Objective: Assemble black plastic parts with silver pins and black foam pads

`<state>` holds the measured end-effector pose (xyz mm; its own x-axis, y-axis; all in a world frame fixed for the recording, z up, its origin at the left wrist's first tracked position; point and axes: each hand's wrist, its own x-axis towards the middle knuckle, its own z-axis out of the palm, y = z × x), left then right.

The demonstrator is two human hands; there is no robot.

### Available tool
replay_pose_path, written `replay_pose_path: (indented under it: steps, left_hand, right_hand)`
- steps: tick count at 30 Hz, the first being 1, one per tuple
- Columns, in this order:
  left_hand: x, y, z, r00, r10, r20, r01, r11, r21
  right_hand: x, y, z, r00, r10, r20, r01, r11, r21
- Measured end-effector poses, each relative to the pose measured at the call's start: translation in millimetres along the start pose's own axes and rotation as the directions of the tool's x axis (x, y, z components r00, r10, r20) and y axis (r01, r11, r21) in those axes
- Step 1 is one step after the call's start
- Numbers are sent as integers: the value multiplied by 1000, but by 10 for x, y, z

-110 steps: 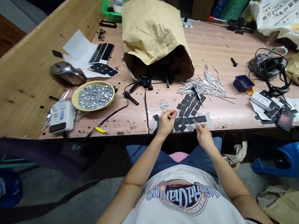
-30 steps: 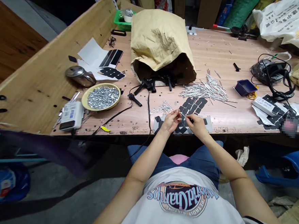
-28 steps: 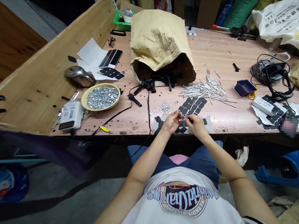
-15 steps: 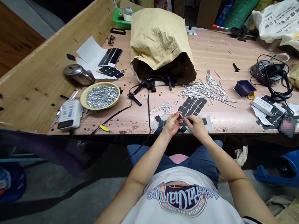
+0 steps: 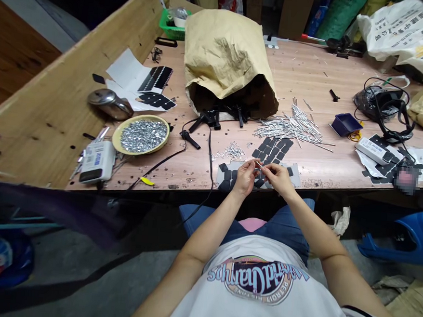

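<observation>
My left hand [image 5: 245,177] and my right hand [image 5: 278,179] meet close together over the table's front edge, both with fingers pinched. A short stretch of thin metal rod [image 5: 260,165] shows between the fingertips; the fingers hide the rest. Beneath them lies a grey sheet [image 5: 296,176] with black pads on it. More black rounded pads [image 5: 273,150] lie in rows just beyond my hands. A small heap of tiny metal pieces [image 5: 233,151] is to the left of the pads. Behind the pads a loose pile of thin metal rods [image 5: 294,128] is spread.
A large brown paper bag [image 5: 222,48] lies open towards me, with black handle-like parts [image 5: 240,118] at its mouth. Left are a yellow bowl [image 5: 115,141] of small metal pieces and a white box-shaped device [image 5: 98,162]. A black strap [image 5: 210,153] hangs over the edge. Right stands a blue tray [image 5: 346,124].
My left hand has turned slightly and its fingers have closed up around the rod. My right hand has barely moved, and the things on the table lie as before.
</observation>
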<state>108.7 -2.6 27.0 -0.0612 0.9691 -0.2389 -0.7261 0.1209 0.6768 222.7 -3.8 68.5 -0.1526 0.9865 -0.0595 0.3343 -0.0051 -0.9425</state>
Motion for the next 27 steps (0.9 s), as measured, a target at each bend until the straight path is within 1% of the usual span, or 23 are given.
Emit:
replay_pose_path:
  steps: [5, 13, 21, 27]
  left_hand:
    - [37, 42, 14, 999, 24, -41, -23, 1000, 18]
    - [59, 27, 31, 1000, -22, 2, 22, 1000, -16]
    - [54, 40, 38, 999, 25, 33, -25, 1000, 12]
    - [88, 72, 36, 1000, 7, -6, -6, 998, 57]
  right_hand:
    - [-20, -27, 20, 999, -33, -42, 33, 999, 0]
    - [-43, 14, 58, 992, -29, -126, 35, 998, 50]
    - [-40, 2, 46, 992, -37, -124, 40, 999, 20]
    - [-41, -7, 36, 990, -51, -129, 51, 999, -2]
